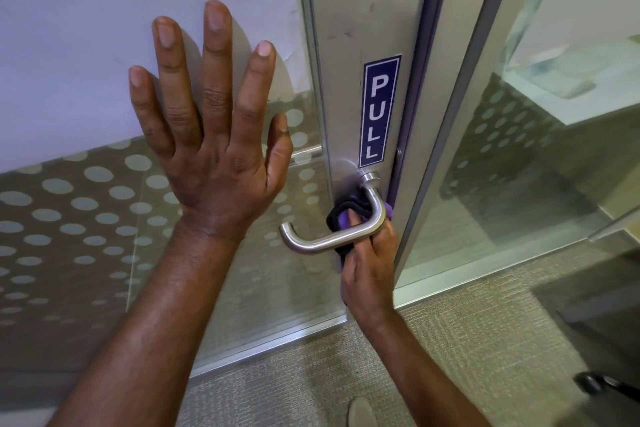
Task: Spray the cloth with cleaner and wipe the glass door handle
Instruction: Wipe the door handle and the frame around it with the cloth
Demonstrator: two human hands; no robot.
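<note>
Purple cloth (346, 220), edged in black, is bunched in the right hand (369, 262), whose fingers are closed around it from below and behind the lever of the door handle (341, 236). The cloth is pressed against the bend of the lever, near its round base on the metal door stile (349, 45). The left hand (211, 135) is spread fully open, nothing held, its palm laid flat on the glass panel (86, 211) to the left of the handle, apparently to steady the door.

For the wiping to be done well, the cloth should be wrapped right round the brushed-steel bar and drawn along it toward the free end at the left, then turned so the underside and the base are covered too. Steady pressure from the left hand should be kept, so the door is not swung. A "PULL" sign (379, 111) is fixed just above the handle; smudges are visible on the stile higher up. No spray bottle can be seen.
</note>
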